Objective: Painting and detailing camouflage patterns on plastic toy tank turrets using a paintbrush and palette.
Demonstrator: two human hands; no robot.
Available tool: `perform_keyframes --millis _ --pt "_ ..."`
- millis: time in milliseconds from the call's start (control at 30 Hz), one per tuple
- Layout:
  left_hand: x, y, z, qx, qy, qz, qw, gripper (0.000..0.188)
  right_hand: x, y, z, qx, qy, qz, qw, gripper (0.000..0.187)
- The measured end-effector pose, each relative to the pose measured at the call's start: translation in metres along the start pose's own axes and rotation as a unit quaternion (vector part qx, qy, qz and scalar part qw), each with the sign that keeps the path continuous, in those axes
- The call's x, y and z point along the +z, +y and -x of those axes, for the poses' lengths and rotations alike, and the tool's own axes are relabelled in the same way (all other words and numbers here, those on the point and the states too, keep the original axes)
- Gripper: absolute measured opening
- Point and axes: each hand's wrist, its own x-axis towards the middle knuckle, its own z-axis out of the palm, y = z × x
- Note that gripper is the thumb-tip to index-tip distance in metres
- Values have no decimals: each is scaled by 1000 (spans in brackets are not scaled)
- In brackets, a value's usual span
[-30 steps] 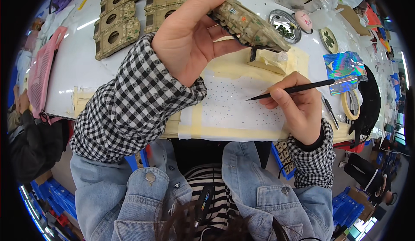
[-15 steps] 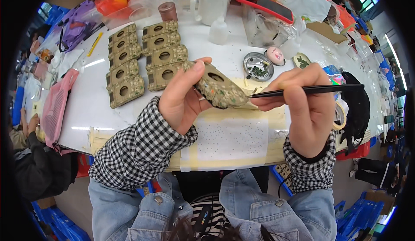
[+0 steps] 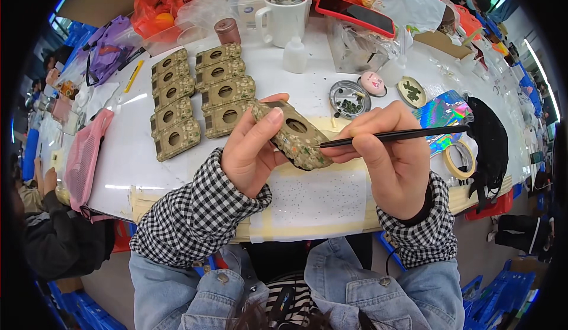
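Observation:
My left hand (image 3: 251, 143) is closed around a camouflage-patterned, box-like piece (image 3: 296, 146) with a round opening, holding it tilted above the table. Pinched in my right hand (image 3: 393, 158) are slim black tweezers (image 3: 420, 133), their tip at the right side of the piece. Fingers of the right hand come close to that same edge. Similar camouflage pieces (image 3: 228, 90) lie in two columns to the left. Below my hands, a white sheet (image 3: 313, 203) dotted with tiny specks is taped down. A round dish (image 3: 335, 93) of small dark green bits sits beyond my right hand.
Behind the dish are a pink egg-shaped thing (image 3: 373, 83) and an oval tray (image 3: 411, 92) with green bits. A white mug (image 3: 287, 16), small bottle (image 3: 294, 56) and red-cased phone (image 3: 355, 15) stand farther back. Tape (image 3: 460, 159) and a black bag (image 3: 490, 146) lie right.
The tweezers and my right hand have moved left and slightly down along the held piece. My left hand has lowered a little with it. The whole view has shifted slightly.

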Motion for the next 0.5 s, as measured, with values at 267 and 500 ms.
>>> perform_keyframes --millis 267,500 --pt "-1 -1 0 8 -7 4 1000 46 -6 -1 1 -2 -59 55 997 12" --pt "-1 -1 -1 3 -7 2 1000 46 0 2 2 -6 -9 24 1000 11"
